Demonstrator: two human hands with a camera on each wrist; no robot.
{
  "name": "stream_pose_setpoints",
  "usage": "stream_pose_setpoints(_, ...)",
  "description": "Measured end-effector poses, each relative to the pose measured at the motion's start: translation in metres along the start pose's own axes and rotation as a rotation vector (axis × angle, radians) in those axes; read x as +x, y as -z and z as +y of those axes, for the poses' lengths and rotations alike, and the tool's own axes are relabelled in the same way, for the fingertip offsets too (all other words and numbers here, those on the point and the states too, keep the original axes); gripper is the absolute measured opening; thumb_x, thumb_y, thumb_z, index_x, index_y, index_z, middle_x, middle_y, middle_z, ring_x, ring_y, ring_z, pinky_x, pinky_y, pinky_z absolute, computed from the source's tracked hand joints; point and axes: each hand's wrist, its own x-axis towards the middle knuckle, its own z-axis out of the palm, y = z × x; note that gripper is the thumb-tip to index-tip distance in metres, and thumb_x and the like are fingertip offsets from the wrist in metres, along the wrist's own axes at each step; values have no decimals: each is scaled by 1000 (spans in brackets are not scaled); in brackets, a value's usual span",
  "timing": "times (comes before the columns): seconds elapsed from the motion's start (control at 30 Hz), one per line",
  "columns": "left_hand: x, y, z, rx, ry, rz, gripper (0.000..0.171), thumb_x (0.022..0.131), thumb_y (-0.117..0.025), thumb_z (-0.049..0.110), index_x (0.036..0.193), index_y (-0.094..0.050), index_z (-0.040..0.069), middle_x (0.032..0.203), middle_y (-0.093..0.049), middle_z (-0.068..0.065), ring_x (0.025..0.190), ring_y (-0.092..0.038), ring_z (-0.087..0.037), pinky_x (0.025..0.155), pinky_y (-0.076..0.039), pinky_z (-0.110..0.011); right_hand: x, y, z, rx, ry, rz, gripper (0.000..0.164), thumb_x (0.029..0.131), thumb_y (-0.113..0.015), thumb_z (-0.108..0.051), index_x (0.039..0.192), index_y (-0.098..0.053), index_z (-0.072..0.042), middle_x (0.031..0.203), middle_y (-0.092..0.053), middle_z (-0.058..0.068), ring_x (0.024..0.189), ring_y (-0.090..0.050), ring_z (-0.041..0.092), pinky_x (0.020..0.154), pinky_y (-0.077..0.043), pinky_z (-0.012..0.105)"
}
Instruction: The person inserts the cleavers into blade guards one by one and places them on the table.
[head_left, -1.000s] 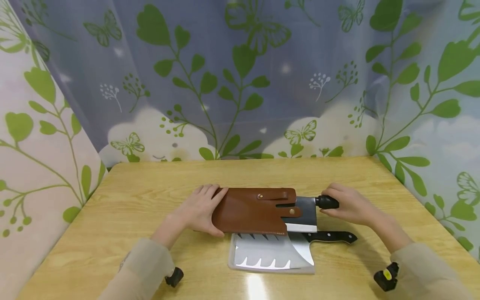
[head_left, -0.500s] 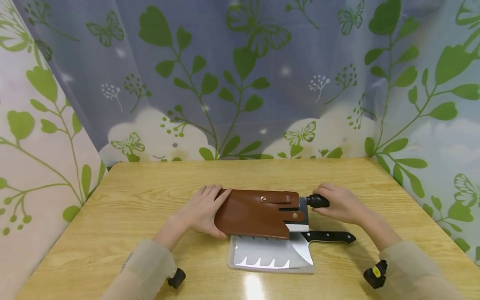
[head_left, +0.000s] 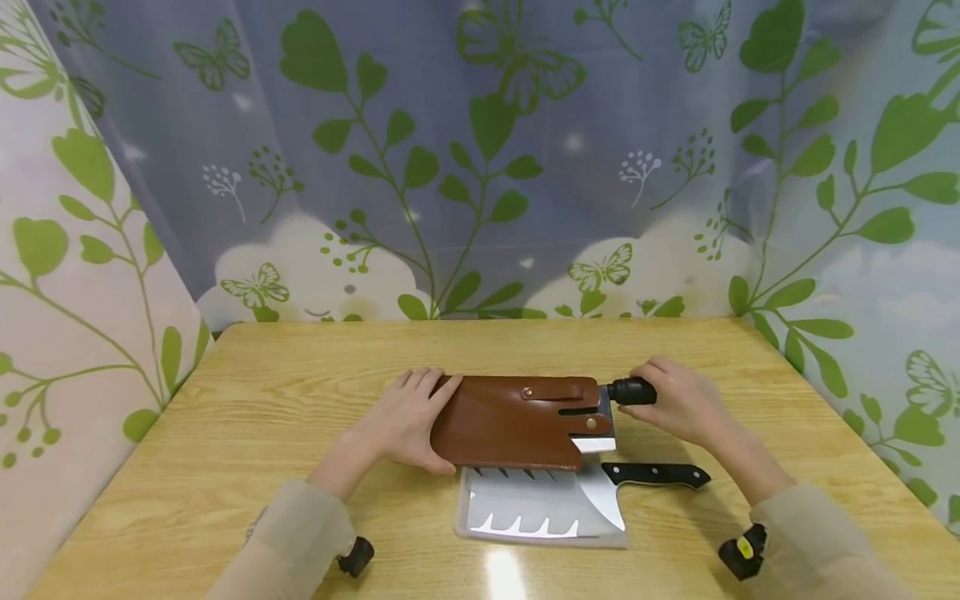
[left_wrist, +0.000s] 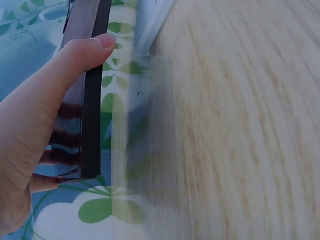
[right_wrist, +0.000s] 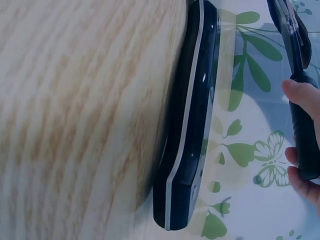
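A brown leather sheath is held at its left end by my left hand, thumb on the near side and fingers over the far edge. In the left wrist view the thumb and fingers span the sheath's dark edge. My right hand grips the black handle of a cleaver. Only a strip of that cleaver's blade shows at the sheath's right mouth; the rest is inside. The right wrist view shows fingers round the handle. Two snap straps on the sheath lie near the mouth.
A second cleaver lies on the wooden table just in front, its blade in a clear cover and partly behind the sheath. A patterned curtain stands behind the table and at both sides.
The cleaver in my right hand has slid left, deeper into the sheath, so less blade shows. The sheath has shifted slightly right with my left hand.
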Motion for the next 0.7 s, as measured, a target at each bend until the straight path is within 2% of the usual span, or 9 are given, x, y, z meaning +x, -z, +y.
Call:
stream_pose_setpoints(0.1,1,1,0,3,-6,13,117,56,-65,74,144,-30,5,133,-40,-22,121,-40,-36,100,-32,-50,-2,1,2,64,-14,-35,42,67,-82,-27,97,-64,-4,88,-58,6,68,-55,18,54,-47,32)
stream_pose_setpoints(0.3,1,3,1,-13,-10,12,116,56,-66,73,144,-29,5,133,-40,-22,121,-40,-36,100,-32,-51,-8,3,8,217,68,-50,34,71,-80,-15,99,-63,-4,90,-55,3,71,-49,12,57,-43,29)
stream_pose_setpoints(0.53,5,5,4,11,-33,25,116,57,-64,74,144,-29,5,134,-40,-21,121,-40,-36,100,-33,-50,-6,2,4,234,121,8,37,71,-80,-14,102,-62,-4,93,-56,3,74,-52,12,58,-45,29)
stream_pose_setpoints(0.7,4,4,5,28,-36,37,116,56,-64,75,142,-32,4,131,-42,-22,120,-41,-36,99,-34,-51,-3,1,0,250,88,-45,35,73,-78,-13,103,-62,-3,93,-56,4,77,-52,14,62,-46,32)
